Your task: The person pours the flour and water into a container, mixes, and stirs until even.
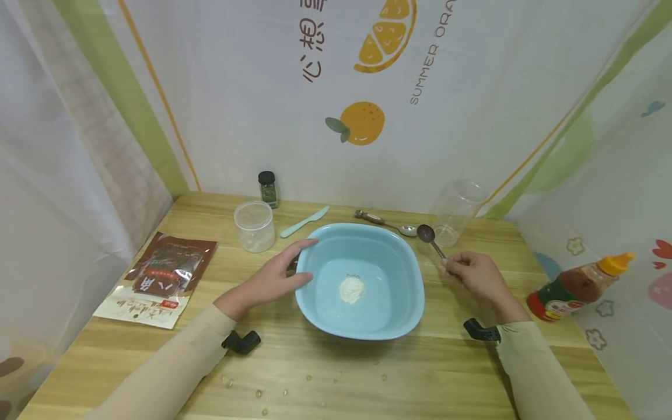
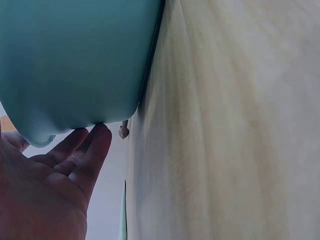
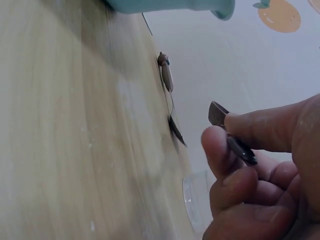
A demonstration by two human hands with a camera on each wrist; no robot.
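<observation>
A light blue basin (image 1: 362, 326) stands on the wooden table with a small heap of white powder (image 1: 351, 290) on its floor. My left hand (image 1: 268, 279) grips the basin's left side, thumb over the rim; in the left wrist view, the fingers (image 2: 92, 155) touch its outer wall from outside. To the right of the basin, my right hand (image 1: 478, 277) pinches a small dark measuring spoon (image 1: 426, 233) by its handle. Its round bowl points up and left, apart from the basin. Up close, the handle end (image 3: 242, 150) pokes out between thumb and forefinger.
Behind the basin lie a metal spoon (image 1: 375, 218) and a pale green knife (image 1: 305, 221). A clear tub (image 1: 254, 227) and a spice jar (image 1: 268, 191) stand at the back left, a brown packet (image 1: 163, 277) left. Right are a clear tall container (image 1: 457, 213) and a sauce bottle (image 1: 574, 290).
</observation>
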